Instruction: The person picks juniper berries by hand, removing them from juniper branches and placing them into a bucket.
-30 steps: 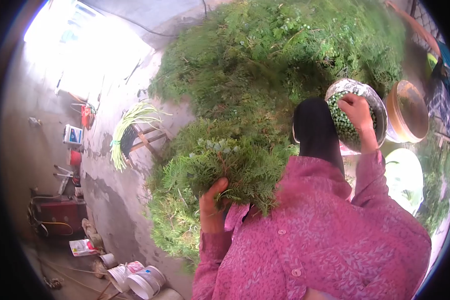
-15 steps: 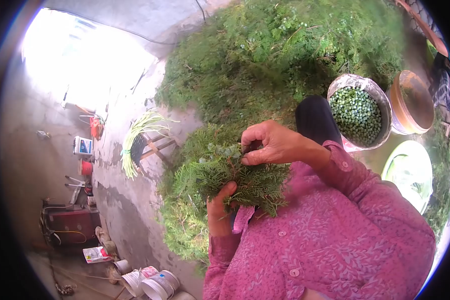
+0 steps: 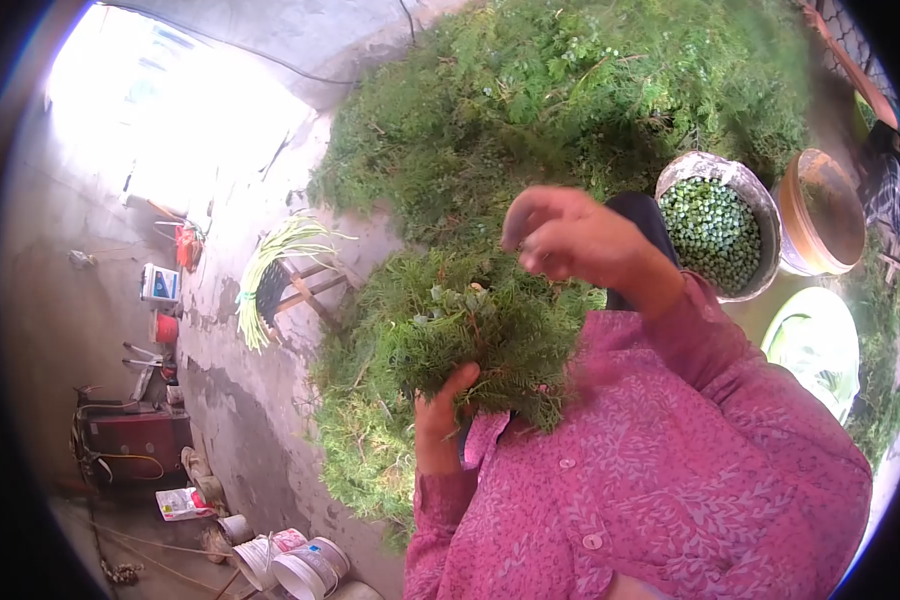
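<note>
My left hand [image 3: 440,415] is closed round a leafy green sprig [image 3: 490,345], its thumb showing on the near side and the other fingers hidden. Small pale green cones sit near the top of the sprig. My right hand [image 3: 580,240] hovers above and to the right of the sprig, apart from it. Its fingers are curled and slightly blurred, and whether anything small lies between them is hidden. A bucket [image 3: 772,225] to the right holds many small green cones [image 3: 712,232].
A large heap of green branches [image 3: 570,90] lies beyond my hands. Right are an orange-brown bucket [image 3: 792,215] and a pale green basin [image 3: 815,345]. Left stands a stool [image 3: 305,295] with long green beans [image 3: 260,290]. White buckets [image 3: 305,572] lie at lower left.
My right hand has lifted off the sprig and moved up and to the right. The left hand still holds the sprig in nearly the same place.
</note>
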Action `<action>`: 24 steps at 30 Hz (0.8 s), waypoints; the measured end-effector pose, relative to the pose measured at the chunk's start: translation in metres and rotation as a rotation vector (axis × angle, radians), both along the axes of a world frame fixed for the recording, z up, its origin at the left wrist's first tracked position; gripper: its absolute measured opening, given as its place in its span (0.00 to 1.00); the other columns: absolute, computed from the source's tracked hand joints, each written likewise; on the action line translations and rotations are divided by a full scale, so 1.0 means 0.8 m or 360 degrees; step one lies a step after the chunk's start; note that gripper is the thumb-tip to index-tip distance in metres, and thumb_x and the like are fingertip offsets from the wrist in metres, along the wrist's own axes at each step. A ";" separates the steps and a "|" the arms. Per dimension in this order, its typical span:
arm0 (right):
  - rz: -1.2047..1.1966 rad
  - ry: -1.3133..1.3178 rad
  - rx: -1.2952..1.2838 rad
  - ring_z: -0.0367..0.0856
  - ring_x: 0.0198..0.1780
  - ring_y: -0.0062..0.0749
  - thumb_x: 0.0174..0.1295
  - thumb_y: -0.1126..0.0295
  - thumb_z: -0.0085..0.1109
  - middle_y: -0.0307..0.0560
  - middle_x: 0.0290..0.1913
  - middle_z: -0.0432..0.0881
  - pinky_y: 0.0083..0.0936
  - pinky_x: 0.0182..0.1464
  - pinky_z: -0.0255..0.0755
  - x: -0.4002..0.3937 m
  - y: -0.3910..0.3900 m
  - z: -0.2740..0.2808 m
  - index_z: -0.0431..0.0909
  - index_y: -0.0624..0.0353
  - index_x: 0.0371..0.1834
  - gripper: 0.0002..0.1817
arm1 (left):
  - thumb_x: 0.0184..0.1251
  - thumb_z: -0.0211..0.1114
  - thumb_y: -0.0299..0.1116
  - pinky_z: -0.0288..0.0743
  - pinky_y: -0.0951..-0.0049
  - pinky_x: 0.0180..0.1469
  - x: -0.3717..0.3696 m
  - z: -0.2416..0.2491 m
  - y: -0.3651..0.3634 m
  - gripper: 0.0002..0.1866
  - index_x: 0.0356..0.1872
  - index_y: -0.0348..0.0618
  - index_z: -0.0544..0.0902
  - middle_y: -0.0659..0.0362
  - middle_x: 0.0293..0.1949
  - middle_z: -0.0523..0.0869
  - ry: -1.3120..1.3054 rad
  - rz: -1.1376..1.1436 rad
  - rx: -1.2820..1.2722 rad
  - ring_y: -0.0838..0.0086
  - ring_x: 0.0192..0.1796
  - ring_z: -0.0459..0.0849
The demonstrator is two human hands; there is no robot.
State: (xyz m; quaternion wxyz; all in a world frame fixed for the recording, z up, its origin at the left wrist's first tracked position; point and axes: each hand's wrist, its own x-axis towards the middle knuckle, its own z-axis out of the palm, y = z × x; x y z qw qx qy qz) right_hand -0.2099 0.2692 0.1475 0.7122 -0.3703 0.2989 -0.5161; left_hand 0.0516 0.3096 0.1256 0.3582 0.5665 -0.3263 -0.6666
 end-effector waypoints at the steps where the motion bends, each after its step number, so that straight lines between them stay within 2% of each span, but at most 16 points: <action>1: 0.0073 0.0197 0.0009 0.73 0.25 0.19 0.54 0.70 0.58 0.41 0.28 0.76 0.15 0.24 0.66 0.010 0.000 0.004 0.74 0.62 0.38 0.10 | 0.48 0.65 0.24 0.76 0.74 0.40 0.001 -0.005 -0.002 0.20 0.47 0.38 0.77 0.57 0.41 0.81 0.0018 -0.0059 -0.0035 0.70 0.40 0.80; 2: 0.0071 0.0198 0.0009 0.73 0.25 0.19 0.54 0.70 0.58 0.41 0.28 0.76 0.15 0.24 0.66 0.018 -0.003 0.002 0.74 0.62 0.38 0.10 | 0.49 0.65 0.24 0.76 0.73 0.41 0.001 -0.008 -0.002 0.20 0.47 0.38 0.76 0.57 0.41 0.81 0.0034 -0.0117 -0.0073 0.70 0.40 0.80; 4: 0.0225 0.0591 -0.0324 0.72 0.26 0.18 0.52 0.61 0.63 0.39 0.26 0.76 0.17 0.26 0.66 0.032 -0.011 -0.011 0.76 0.62 0.38 0.17 | 0.49 0.65 0.24 0.76 0.72 0.42 -0.005 -0.006 -0.003 0.21 0.48 0.38 0.76 0.57 0.42 0.81 0.0130 -0.0165 -0.0122 0.70 0.41 0.80; 5: 0.0285 0.0598 -0.0358 0.71 0.27 0.18 0.49 0.56 0.66 0.37 0.25 0.75 0.19 0.28 0.66 0.035 -0.014 -0.014 0.76 0.62 0.37 0.21 | 0.49 0.65 0.24 0.76 0.71 0.43 -0.007 -0.005 -0.004 0.21 0.48 0.37 0.76 0.57 0.42 0.81 0.0223 -0.0214 -0.0170 0.70 0.41 0.80; 6: 0.0282 0.0591 -0.0359 0.71 0.27 0.18 0.49 0.56 0.66 0.37 0.25 0.75 0.19 0.28 0.66 0.036 -0.015 -0.012 0.76 0.62 0.37 0.21 | 0.49 0.65 0.24 0.76 0.71 0.43 -0.008 -0.003 -0.005 0.21 0.48 0.37 0.76 0.57 0.42 0.81 0.0216 -0.0216 -0.0170 0.70 0.41 0.80; 9: 0.0353 0.0716 -0.0432 0.71 0.28 0.18 0.48 0.60 0.67 0.37 0.25 0.75 0.19 0.30 0.65 0.037 -0.016 -0.008 0.76 0.62 0.35 0.19 | 0.49 0.65 0.24 0.76 0.70 0.45 -0.010 -0.001 -0.006 0.21 0.48 0.37 0.76 0.56 0.42 0.81 0.0302 -0.0245 -0.0177 0.69 0.42 0.80; 11: 0.0390 0.0693 -0.0451 0.69 0.29 0.14 0.51 0.66 0.66 0.33 0.25 0.74 0.16 0.31 0.65 0.037 -0.015 -0.008 0.75 0.62 0.33 0.13 | 0.49 0.65 0.24 0.76 0.70 0.45 -0.010 -0.003 -0.006 0.21 0.48 0.37 0.76 0.56 0.42 0.81 0.0267 -0.0234 -0.0216 0.69 0.42 0.80; 15: 0.0244 0.0576 -0.0465 0.71 0.26 0.18 0.47 0.67 0.65 0.37 0.24 0.75 0.18 0.28 0.66 0.043 -0.011 -0.011 0.76 0.63 0.32 0.14 | 0.50 0.65 0.24 0.76 0.70 0.45 -0.011 -0.002 -0.008 0.21 0.48 0.36 0.76 0.55 0.42 0.81 0.0205 -0.0279 -0.0189 0.68 0.42 0.80; 17: 0.0131 0.0545 -0.0202 0.71 0.23 0.17 0.47 0.69 0.65 0.38 0.24 0.76 0.18 0.26 0.67 0.039 -0.007 -0.004 0.76 0.63 0.32 0.12 | 0.50 0.64 0.23 0.77 0.70 0.44 -0.017 0.000 -0.006 0.21 0.48 0.36 0.76 0.55 0.43 0.81 0.0411 -0.0197 -0.0181 0.68 0.42 0.81; 18: 0.0133 0.0546 -0.0204 0.71 0.23 0.17 0.47 0.69 0.65 0.38 0.24 0.76 0.18 0.26 0.67 0.038 -0.006 -0.003 0.76 0.63 0.32 0.12 | 0.50 0.64 0.23 0.77 0.70 0.44 -0.015 -0.003 -0.008 0.21 0.48 0.36 0.76 0.55 0.43 0.81 0.0412 -0.0195 -0.0183 0.68 0.42 0.81; 20: 0.0043 0.0458 -0.0105 0.71 0.20 0.17 0.49 0.72 0.62 0.38 0.23 0.75 0.16 0.24 0.66 0.037 -0.001 -0.004 0.75 0.63 0.33 0.10 | 0.50 0.59 0.20 0.81 0.70 0.35 -0.006 -0.009 -0.008 0.24 0.53 0.33 0.70 0.49 0.46 0.79 0.0296 -0.0172 -0.0182 0.60 0.40 0.83; 21: 0.0046 0.0456 -0.0103 0.71 0.20 0.17 0.49 0.72 0.62 0.38 0.23 0.75 0.16 0.24 0.66 0.031 -0.005 -0.009 0.75 0.63 0.33 0.10 | 0.50 0.59 0.20 0.81 0.70 0.35 -0.002 -0.009 -0.007 0.24 0.53 0.33 0.70 0.49 0.46 0.79 0.0295 -0.0169 -0.0180 0.60 0.40 0.83; 23: -0.0225 -0.0340 0.0083 0.71 0.20 0.16 0.51 0.76 0.59 0.39 0.23 0.75 0.12 0.21 0.63 0.002 -0.022 -0.021 0.74 0.61 0.34 0.07 | 0.51 0.59 0.20 0.81 0.70 0.35 0.003 -0.011 -0.003 0.25 0.54 0.33 0.69 0.49 0.46 0.79 0.0158 -0.0188 -0.0188 0.60 0.40 0.83; 24: -0.0232 -0.0570 0.0135 0.70 0.19 0.15 0.53 0.76 0.57 0.40 0.24 0.75 0.09 0.18 0.60 -0.014 -0.027 -0.016 0.73 0.60 0.34 0.06 | 0.51 0.59 0.20 0.81 0.70 0.35 0.003 -0.011 -0.002 0.25 0.54 0.33 0.69 0.49 0.46 0.79 0.0159 -0.0192 -0.0185 0.60 0.40 0.83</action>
